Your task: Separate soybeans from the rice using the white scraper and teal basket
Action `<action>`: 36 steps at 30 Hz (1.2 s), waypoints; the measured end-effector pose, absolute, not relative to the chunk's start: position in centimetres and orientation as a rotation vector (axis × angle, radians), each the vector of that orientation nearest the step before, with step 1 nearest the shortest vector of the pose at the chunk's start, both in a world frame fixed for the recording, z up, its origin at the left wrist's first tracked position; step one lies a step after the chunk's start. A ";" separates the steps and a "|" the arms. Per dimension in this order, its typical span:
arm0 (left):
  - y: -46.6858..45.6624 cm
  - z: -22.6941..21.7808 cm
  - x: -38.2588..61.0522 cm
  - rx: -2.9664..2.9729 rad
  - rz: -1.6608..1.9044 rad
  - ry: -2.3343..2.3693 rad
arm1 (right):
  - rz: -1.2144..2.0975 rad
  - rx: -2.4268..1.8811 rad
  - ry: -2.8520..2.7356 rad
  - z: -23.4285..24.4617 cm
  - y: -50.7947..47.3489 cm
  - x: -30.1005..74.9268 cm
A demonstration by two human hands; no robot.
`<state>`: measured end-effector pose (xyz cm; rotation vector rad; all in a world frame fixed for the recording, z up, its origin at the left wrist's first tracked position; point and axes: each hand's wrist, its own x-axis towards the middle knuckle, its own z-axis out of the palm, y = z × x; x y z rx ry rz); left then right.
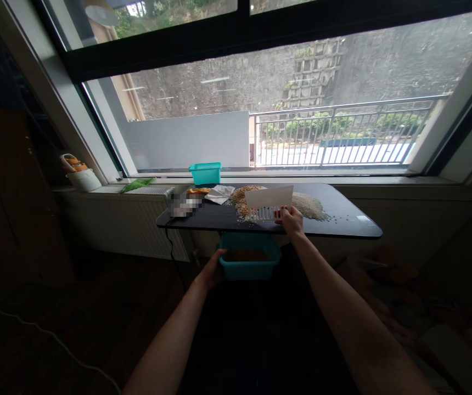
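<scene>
Between the fingers of my right hand (291, 220) is a white slotted card (269, 197), comb-like along its lower edge. It stands upright over a spread of orange corn kernels (241, 198) mixed with pale grains. A pile of pale rice-like grain (310, 206) lies just to its right on the dark tabletop (211, 220). Below the table's front edge, my left hand (213, 270) grips the left rim of a teal plastic bin (249, 270). Brownish kernels cover the bin's bottom, in shadow.
A second teal bin (206, 173) stands at the table's back by the window. Crumpled white paper (219, 194) lies left of the kernels. On the radiator (137, 216) rest a green leaf-like item (138, 185) and a white pot (83, 180). A dark cable (171, 252) hangs off the table's left end.
</scene>
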<state>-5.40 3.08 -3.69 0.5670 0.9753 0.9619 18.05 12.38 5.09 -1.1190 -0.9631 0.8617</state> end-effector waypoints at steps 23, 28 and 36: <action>3.4 -2.9 -7.3 0.508 0.937 1.047 | 1.094 -0.852 -1.055 5.5 11.6 17.7; 3.3 -2.5 -9.3 0.526 0.954 1.056 | 1.151 -0.775 -1.152 6.2 12.0 13.6; 2.6 -1.4 -12.6 0.549 1.012 1.036 | 1.197 -0.780 -1.168 5.3 12.8 8.2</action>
